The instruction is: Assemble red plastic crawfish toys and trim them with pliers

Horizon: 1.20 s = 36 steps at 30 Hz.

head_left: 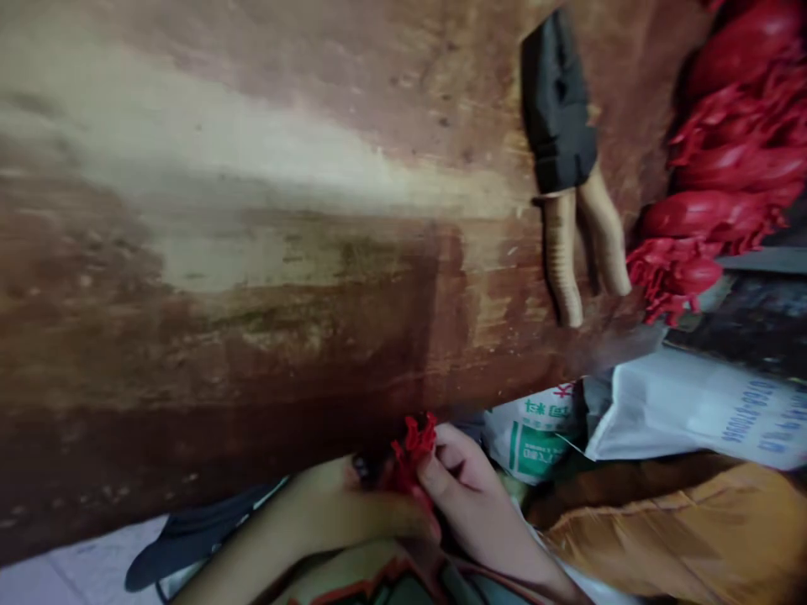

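Note:
A small red plastic piece (416,444) with thin, branching prongs is held low, just off the table's front edge. My right hand (466,483) pinches it between thumb and bent fingers. My left hand (384,508) is closed around its lower part, somewhat blurred, with most fingertips hidden. A small dark spot shows by the left fingers, too unclear to name. On the table lie combination pliers (561,109) with a black head and tan ribbed handles, out of reach of both hands' grip.
The worn brown wooden table (283,252) fills most of the view. Several red plastic pieces (712,210) are heaped at its right edge. Below right are printed white sacks (712,407) and an orange-brown cloth or sack (693,529). A dark curved object (182,538) sits below left.

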{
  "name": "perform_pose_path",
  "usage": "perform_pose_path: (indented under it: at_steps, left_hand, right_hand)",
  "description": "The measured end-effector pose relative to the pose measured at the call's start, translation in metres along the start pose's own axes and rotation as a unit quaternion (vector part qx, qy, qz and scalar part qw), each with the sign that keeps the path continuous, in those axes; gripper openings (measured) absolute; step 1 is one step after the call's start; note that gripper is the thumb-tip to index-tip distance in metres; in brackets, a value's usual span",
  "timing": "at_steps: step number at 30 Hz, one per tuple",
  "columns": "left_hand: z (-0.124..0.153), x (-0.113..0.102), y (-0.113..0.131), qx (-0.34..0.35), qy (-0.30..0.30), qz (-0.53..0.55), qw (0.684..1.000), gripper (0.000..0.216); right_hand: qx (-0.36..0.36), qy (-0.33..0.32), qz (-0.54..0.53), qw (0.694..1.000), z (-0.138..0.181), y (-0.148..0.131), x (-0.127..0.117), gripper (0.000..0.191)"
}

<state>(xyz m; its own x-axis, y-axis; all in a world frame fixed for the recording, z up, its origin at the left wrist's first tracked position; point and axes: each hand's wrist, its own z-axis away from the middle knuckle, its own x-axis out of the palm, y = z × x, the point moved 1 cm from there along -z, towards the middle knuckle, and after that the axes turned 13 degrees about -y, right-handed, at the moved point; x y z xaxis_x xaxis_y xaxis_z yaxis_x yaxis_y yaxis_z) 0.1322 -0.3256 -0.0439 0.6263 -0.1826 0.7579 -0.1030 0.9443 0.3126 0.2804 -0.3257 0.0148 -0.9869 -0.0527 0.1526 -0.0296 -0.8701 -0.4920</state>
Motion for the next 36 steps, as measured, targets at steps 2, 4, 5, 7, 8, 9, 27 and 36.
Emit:
perform_pose_path:
  at_steps: [2, 4, 5, 7, 8, 9, 27, 36]
  left_hand:
    - [0.008, 0.001, 0.0, 0.013, 0.007, -0.019, 1.0, 0.044]
    - [0.014, 0.004, -0.003, 0.072, 0.038, -0.054, 0.995, 0.043]
    - [0.016, 0.006, -0.006, 0.104, 0.054, -0.074, 0.99, 0.041]
    - [0.019, 0.009, -0.015, 0.147, 0.078, -0.094, 0.982, 0.035]
    - [0.021, 0.011, -0.02, 0.161, 0.088, -0.081, 0.98, 0.034]
    - [0.023, 0.011, -0.025, 0.172, 0.096, -0.053, 0.979, 0.035]
    - [0.047, 0.034, -0.03, 0.23, -0.025, 0.219, 0.948, 0.039]
    - [0.045, 0.036, -0.043, 0.167, -0.112, 0.102, 0.974, 0.036]
  right_hand:
    - [-0.042, -0.043, -0.001, 0.998, 0.004, 0.009, -0.001, 0.05]
    - [-0.063, -0.048, -0.006, 0.997, 0.01, 0.022, -0.001, 0.055]
    - [-0.067, -0.038, -0.014, 0.997, 0.012, 0.03, -0.002, 0.063]
    - [-0.077, -0.005, -0.037, 0.996, 0.017, 0.045, -0.001, 0.087]
    - [-0.085, 0.014, -0.047, 0.995, 0.019, 0.051, -0.001, 0.098]
    - [-0.098, 0.028, -0.049, 0.994, 0.021, 0.055, 0.0, 0.104]
    - [-0.365, -0.026, -0.086, 0.927, 0.054, 0.075, -0.006, 0.081]
    - [-0.242, -0.263, -0.373, 0.856, 0.051, 0.067, -0.02, 0.077]
